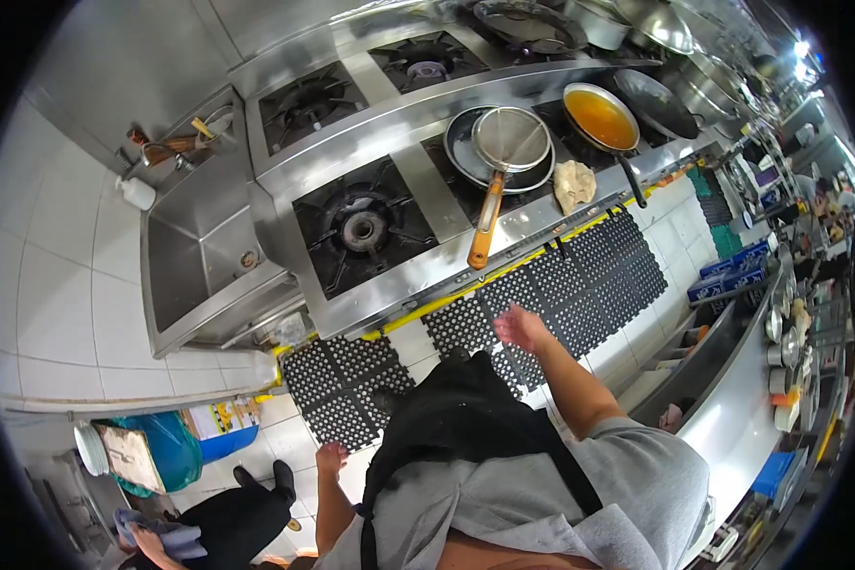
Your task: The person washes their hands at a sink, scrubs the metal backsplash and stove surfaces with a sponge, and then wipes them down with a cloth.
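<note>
My right hand is stretched out in the air over the black rubber floor mats, fingers apart and holding nothing. It is in front of the steel stove. My left hand hangs low by my black apron, empty, above the edge of a mat. On the stove a round mesh strainer with an orange handle lies across a dark pan. Beside it stands a pan of orange liquid. A pale crumpled lump lies on the stove's front ledge.
A steel sink adjoins the stove on the left. A blue bin stands below it. Another person in black trousers stands at bottom left, a hand on a bluish cloth. A steel counter with containers runs along the right.
</note>
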Motion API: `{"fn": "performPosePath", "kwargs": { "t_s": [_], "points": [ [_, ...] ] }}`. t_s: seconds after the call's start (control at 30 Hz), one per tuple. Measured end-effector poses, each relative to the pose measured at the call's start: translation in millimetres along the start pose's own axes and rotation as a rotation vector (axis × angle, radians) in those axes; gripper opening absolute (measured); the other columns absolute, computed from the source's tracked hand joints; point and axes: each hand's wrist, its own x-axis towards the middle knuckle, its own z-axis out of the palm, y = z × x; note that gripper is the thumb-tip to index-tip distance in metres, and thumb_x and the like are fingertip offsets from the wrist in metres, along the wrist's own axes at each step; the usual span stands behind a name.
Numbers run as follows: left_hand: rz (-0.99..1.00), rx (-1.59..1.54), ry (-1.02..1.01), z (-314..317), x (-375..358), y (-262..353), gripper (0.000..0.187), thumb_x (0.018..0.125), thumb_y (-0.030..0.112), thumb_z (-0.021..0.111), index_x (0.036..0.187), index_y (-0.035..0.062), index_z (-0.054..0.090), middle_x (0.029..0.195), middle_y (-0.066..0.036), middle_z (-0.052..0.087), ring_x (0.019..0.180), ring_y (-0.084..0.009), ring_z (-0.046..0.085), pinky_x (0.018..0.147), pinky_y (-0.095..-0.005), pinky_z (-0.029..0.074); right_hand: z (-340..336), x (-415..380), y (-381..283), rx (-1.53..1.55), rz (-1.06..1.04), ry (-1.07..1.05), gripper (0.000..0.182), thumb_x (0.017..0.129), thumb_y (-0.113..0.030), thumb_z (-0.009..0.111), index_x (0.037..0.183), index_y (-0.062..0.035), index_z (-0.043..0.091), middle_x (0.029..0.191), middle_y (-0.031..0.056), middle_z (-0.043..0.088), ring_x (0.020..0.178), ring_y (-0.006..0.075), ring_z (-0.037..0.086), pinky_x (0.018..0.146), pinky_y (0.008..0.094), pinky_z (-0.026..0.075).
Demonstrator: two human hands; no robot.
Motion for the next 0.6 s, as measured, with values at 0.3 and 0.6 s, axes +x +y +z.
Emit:
{"fn": "performPosePath", "kwargs": {
  "t_s": [0.3,0.6],
  "points": [
    [-0.089,0.114,0.086,-25,-29,-46,0.030,0.093,0.029,0.052,0.113,0.0057,0.054,0.092,-0.011,0.063,0.073,-0.0241,0.064,0.060,-0.0391,0.051,132,-14,-121,0.295,-0.205,-0.396,0.072,0.092,-0.068,0.031,0.117,-0.0043,0.054,0.108,0.0143,0.065,0.095,0.0293,0.064,0.079,0.0435,0.051],
    [-0.071,-0.070,0.143,1,-22,-53,0.037,0.095,0.027,0.050,0.124,0.0046,0.049,0.100,-0.014,0.064,0.082,-0.0276,0.064,0.066,-0.0420,0.052,143,16,-150,0.430,-0.325,0.064,0.047,0.092,-0.058,0.041,0.080,-0.0155,0.056,0.064,0.0028,0.054,0.050,0.0197,0.051,0.041,0.0322,0.038]
  ]
}}
